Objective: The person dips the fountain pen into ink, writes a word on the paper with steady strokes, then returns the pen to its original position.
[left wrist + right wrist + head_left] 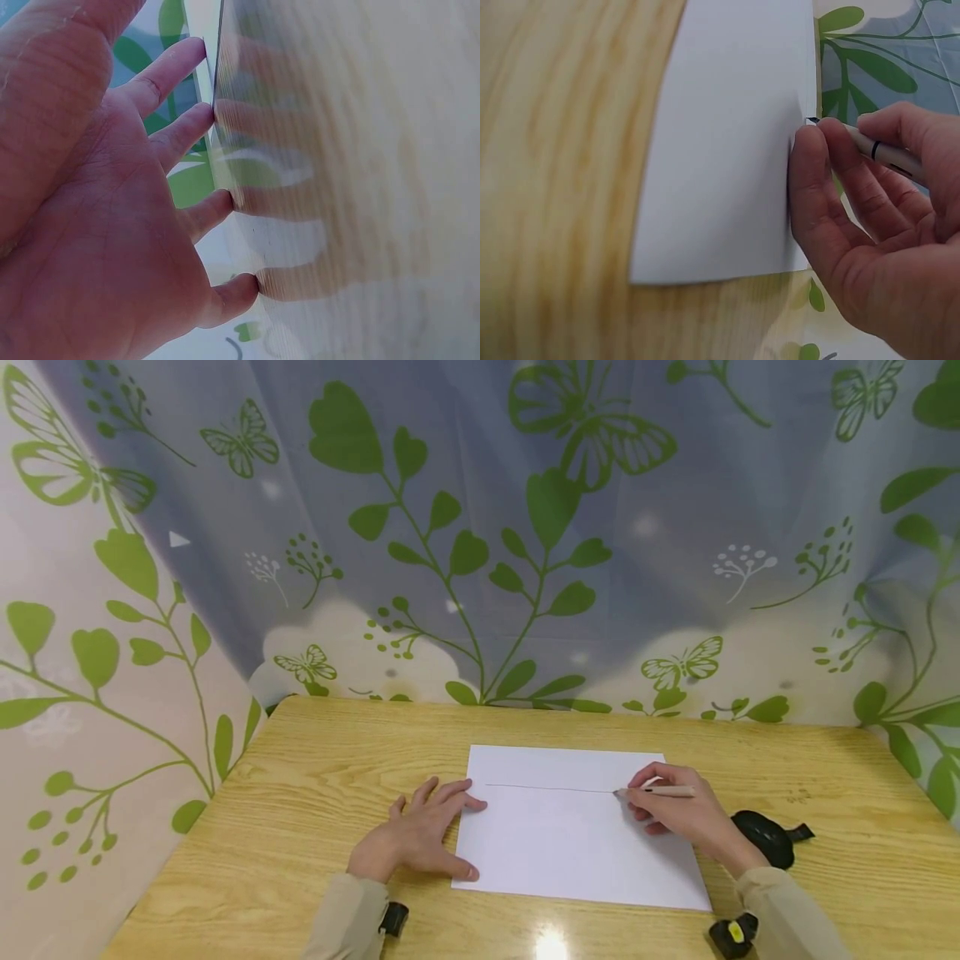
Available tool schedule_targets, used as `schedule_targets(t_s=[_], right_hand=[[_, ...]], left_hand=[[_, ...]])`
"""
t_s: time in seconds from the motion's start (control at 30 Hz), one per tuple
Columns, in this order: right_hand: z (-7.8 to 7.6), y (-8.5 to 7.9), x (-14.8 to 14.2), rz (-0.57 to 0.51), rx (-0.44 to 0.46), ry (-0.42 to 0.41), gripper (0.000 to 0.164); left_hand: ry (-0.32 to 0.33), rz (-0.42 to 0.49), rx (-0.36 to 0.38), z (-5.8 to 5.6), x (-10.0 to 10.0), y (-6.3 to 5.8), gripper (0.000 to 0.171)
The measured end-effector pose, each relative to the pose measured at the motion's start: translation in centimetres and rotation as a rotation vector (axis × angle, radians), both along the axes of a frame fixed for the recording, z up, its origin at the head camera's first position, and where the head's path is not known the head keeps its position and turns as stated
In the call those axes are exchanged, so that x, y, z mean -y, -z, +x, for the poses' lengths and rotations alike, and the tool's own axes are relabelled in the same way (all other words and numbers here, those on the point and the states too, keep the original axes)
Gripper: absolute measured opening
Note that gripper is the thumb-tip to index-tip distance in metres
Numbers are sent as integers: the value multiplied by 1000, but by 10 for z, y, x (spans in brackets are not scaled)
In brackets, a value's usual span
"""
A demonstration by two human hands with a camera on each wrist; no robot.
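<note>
A white sheet of paper [570,852] lies on the wooden table, with a thin dark line [547,788] running across its upper part. My right hand [682,806] pinches a pale-barrelled pen [672,791] between thumb and fingers. The pen's dark tip meets the paper at the line's right end. In the right wrist view the pen [894,159] shows a dark ring near its tip. My left hand [420,835] rests spread at the sheet's left edge, with thumb and index fingertip on the paper. In the left wrist view its other fingertips [244,289] touch the wood.
A black rounded object with a short strap [765,839] lies on the table [315,777] beyond my right wrist. Behind the table hangs a curtain [450,568] printed with green leaves and butterflies. Dark wrist devices [733,935] sit at both cuffs.
</note>
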State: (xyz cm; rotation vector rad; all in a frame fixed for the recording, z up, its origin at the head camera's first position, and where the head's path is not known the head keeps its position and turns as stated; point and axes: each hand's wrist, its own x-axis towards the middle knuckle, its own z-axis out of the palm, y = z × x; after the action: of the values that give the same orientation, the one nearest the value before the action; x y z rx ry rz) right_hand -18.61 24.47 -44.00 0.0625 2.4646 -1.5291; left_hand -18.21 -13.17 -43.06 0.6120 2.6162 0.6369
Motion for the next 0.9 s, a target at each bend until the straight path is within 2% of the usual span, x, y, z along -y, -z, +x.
schedule_targets(t_s=[0.9], right_hand=[[6,-2,-8,36,36,74,26]], left_hand=[[-1,-7,-3,-1,1,2,81]])
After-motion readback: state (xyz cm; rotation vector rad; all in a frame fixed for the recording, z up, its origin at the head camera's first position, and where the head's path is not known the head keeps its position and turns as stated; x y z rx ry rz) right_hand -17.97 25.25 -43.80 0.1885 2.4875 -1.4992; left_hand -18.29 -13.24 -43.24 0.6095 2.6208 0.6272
